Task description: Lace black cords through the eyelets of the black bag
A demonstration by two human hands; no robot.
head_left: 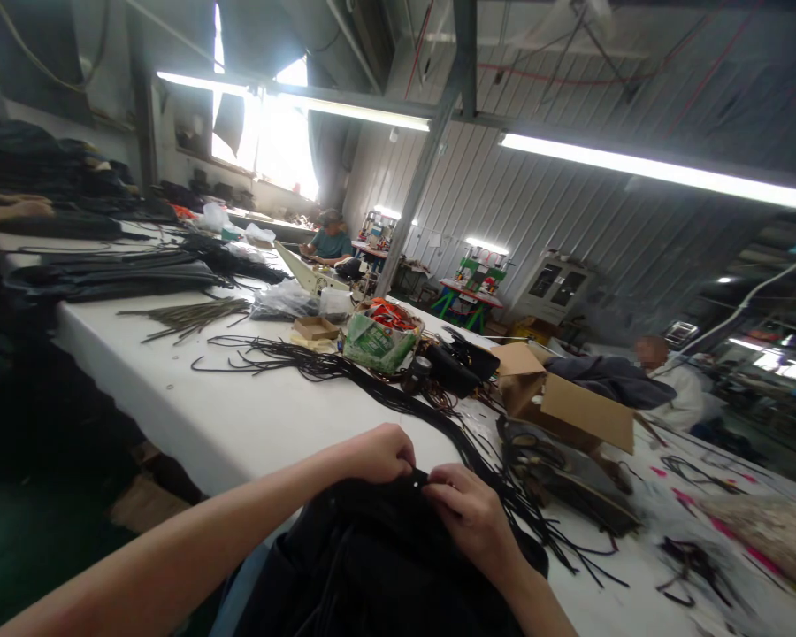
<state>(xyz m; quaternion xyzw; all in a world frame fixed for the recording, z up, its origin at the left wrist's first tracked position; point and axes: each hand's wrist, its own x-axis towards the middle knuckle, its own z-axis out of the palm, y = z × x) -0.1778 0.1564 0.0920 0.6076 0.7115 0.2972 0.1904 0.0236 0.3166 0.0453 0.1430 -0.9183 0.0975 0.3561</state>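
A piece of black fabric [398,557], perhaps a garment, lies bunched in front of me at the near edge of the white table. Its upper edge is pinched between my left hand [381,453] and my right hand [468,509], which are a short way apart. A small bright spot, like a hole or eyelet, shows on the edge between them. The fingertips of both hands are partly hidden by the fabric. A long bundle of black cords [398,398] runs across the table just beyond my hands.
On the white table [239,433] stand a green bag [381,341] with orange items and an open cardboard box [584,411]. Thin dark strips [199,314] and stacked black fabric [112,274] lie left. A co-worker [332,239] sits beyond; another person's hands [13,211] are far left.
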